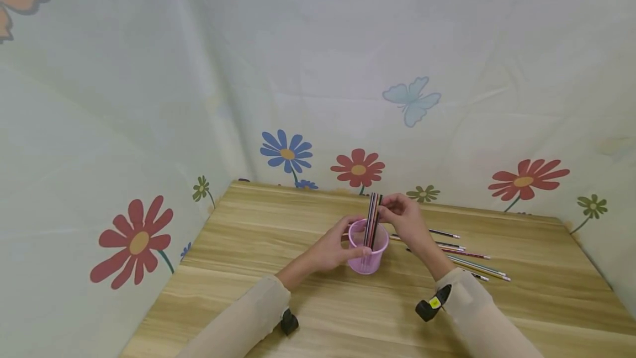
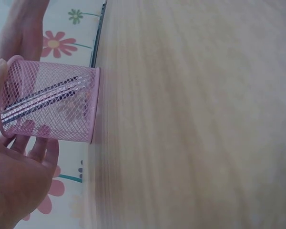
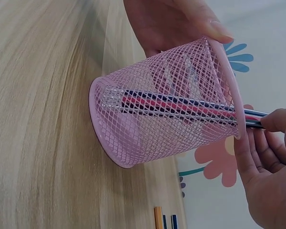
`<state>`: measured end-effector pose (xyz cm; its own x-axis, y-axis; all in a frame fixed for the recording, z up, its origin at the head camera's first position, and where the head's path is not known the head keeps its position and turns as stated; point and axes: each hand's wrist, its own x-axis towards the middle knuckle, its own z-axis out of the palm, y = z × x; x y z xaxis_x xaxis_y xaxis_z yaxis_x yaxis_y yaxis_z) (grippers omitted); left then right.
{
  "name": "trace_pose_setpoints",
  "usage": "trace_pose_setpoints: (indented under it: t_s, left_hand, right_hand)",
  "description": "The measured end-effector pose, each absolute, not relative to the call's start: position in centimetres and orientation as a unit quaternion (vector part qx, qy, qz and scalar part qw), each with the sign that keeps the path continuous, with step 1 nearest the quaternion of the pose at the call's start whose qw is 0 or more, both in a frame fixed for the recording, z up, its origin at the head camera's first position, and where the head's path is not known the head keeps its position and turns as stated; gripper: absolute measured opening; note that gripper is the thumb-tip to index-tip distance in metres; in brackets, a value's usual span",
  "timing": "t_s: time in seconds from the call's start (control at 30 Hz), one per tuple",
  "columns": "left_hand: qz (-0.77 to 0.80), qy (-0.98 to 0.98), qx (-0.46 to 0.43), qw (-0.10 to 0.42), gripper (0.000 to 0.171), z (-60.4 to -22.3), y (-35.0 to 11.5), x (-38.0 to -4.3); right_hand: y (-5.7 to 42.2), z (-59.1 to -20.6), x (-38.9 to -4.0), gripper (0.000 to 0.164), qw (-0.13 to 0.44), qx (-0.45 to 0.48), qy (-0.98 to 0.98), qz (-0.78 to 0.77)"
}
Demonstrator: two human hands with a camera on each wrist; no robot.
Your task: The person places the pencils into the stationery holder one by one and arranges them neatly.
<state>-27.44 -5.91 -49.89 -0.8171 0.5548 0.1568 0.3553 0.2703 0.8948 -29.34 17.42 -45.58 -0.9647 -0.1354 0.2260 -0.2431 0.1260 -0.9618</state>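
A pink mesh pencil cup [image 1: 364,267] stands near the middle of the wooden table, its base right at the tabletop. My left hand [image 1: 325,248] grips it from the left, thumb over the near rim and fingers behind the mesh. With thumb and fingertips, my right hand [image 1: 408,224] pinches a bunch of pencils [image 1: 371,217] at the cup's mouth. Through the mesh in the right wrist view, the lower part of the bunch shows slanting inside the cup [image 3: 148,138], dark, red and silvery. The pencils' upper ends are partly covered by the right fingers.
Several loose pencils [image 1: 474,265] lie on the table [image 1: 546,291] to the right of the cup, partly behind the right forearm, eraser ends pointing right. A pale cloth backdrop [image 1: 318,43] with printed flowers and butterflies rises behind the table and along its left side.
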Motion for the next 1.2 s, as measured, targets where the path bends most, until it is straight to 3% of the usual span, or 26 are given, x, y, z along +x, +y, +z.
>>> trace_pose_setpoints:
  t_s: [0.5,0.73,1.0,1.2]
  left_hand:
    - [0.527,0.795,0.285,0.098,0.083,-50.0,-5.8,-27.7]
    - [0.526,0.798,0.279,0.095,0.084,-50.0,-5.8,-27.9]
    - [0.521,0.802,0.275,0.099,0.081,-50.4,-5.8,-27.5]
    - [0.526,0.798,0.278,0.096,0.079,-50.4,-5.8,-27.5]
  right_hand:
    - [21.9,-45.9,-28.7,0.020,0.052,0.168,-0.857,0.484]
    - [24.9,-47.8,-28.1,0.017,0.035,0.170,-0.888,0.426]
    - [27.1,-50.5,-26.5,0.007,0.075,0.213,-0.926,0.302]
    - [27.3,-50.8,-26.0,0.006,0.065,0.211,-0.933,0.284]
